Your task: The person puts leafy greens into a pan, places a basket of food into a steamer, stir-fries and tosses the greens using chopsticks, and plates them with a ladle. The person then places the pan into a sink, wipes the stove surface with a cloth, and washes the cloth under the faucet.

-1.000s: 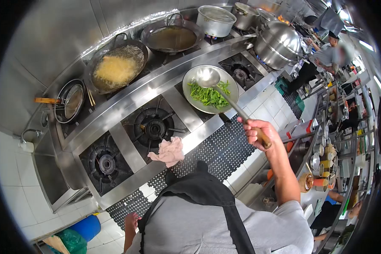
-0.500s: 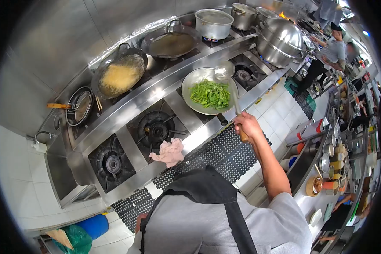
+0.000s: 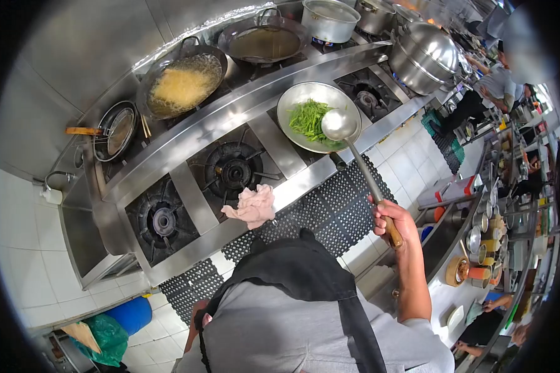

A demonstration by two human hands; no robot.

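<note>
My right hand (image 3: 394, 221) is wrapped around the wooden handle of a metal ladle (image 3: 367, 169). The ladle's round bowl touches or hovers just over the right side of some chopped leafy greens (image 3: 308, 119); which of the two, I cannot tell. These greens lie in a pale metal wok (image 3: 286, 99) on the front row of burners, its short dark handle towards me. A crumpled pink cloth (image 3: 253, 205) rests at the stove's front edge, left of the wok. Only a bit of my left arm shows beside the apron; the left hand is hidden.
Behind stand a wok of bubbling oil with pale yellow food (image 3: 183, 87), a wok of dark liquid (image 3: 264, 45), a lidded pot (image 3: 330, 22) and a domed steamer (image 3: 426, 53). A strainer (image 3: 121, 132) sits far left. Co-workers (image 3: 498, 87) stand at right.
My right hand has drawn back towards me and to the right with the ladle. Its bowl has moved from the wok's far rim down to the greens.
</note>
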